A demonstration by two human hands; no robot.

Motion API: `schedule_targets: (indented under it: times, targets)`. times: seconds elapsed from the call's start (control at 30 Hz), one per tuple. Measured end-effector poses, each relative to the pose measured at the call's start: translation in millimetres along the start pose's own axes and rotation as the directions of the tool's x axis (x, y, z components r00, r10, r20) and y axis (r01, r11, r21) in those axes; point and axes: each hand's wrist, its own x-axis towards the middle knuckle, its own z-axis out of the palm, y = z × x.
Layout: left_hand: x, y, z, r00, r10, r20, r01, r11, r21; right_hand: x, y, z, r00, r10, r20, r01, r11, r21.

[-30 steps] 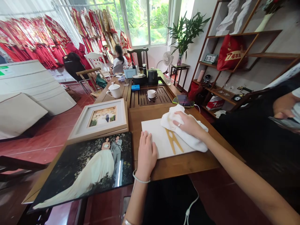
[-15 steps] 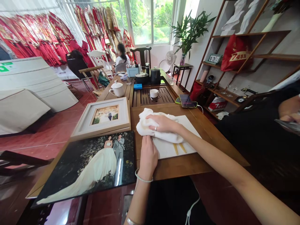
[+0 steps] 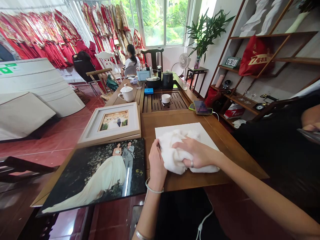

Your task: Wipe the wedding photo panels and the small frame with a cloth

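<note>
A bunched white towel (image 3: 175, 155) lies over the near part of a flat white board (image 3: 202, 131) on the wooden table. My right hand (image 3: 197, 153), with a ring on one finger, presses down on the towel and grips its folds. At the board's left edge, my left hand (image 3: 158, 161) has its fingers bent against the side, right beside the towel; its thumb is partly hidden. Left of that hand lies a large glossy wedding photo panel (image 3: 100, 176). Behind the panel is a pale framed wedding picture (image 3: 112, 121).
Beyond the board are a slatted tea tray (image 3: 156, 104) with a white cup (image 3: 165, 98), a lidded white mug (image 3: 126, 93) and a charging phone (image 3: 202, 108). Another person (image 3: 310, 120) sits at the right; a second person (image 3: 131, 61) sits near the window.
My right hand and the towel have moved toward me and to the right over the board, covering the yellow strips. My left hand stays at the board's left edge.
</note>
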Motion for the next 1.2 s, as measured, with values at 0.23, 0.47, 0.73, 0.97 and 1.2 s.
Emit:
schedule_targets:
  times: [0.23,0.47,0.73,0.97,1.2]
  targets:
    - [-0.6,3.3,-1.5,0.997,-0.081,0.001,0.081,0.994,-0.079,-17.4,-18.9,-5.0,0.984,-0.089,0.156,0.098,0.994,-0.050]
    - [-1.8,4.2,2.5,0.999,-0.054,0.010,0.054,0.997,-0.048,31.3,4.4,-6.3,0.997,0.071,0.012,-0.068,0.981,-0.183]
    - [-3.0,3.9,1.9,0.997,0.023,0.078,-0.022,1.000,-0.004,6.1,-2.8,-1.6,0.996,-0.070,0.053,0.077,0.988,-0.135]
    - [-6.8,1.5,4.9,0.973,0.110,0.203,-0.147,0.973,0.175,-56.7,-0.1,2.6,0.984,0.132,-0.120,-0.158,0.955,-0.250]
    - [-5.1,2.5,4.4,0.960,0.174,0.217,-0.220,0.953,0.210,-70.5,63.8,6.4,0.801,0.396,-0.449,-0.474,0.878,-0.072]
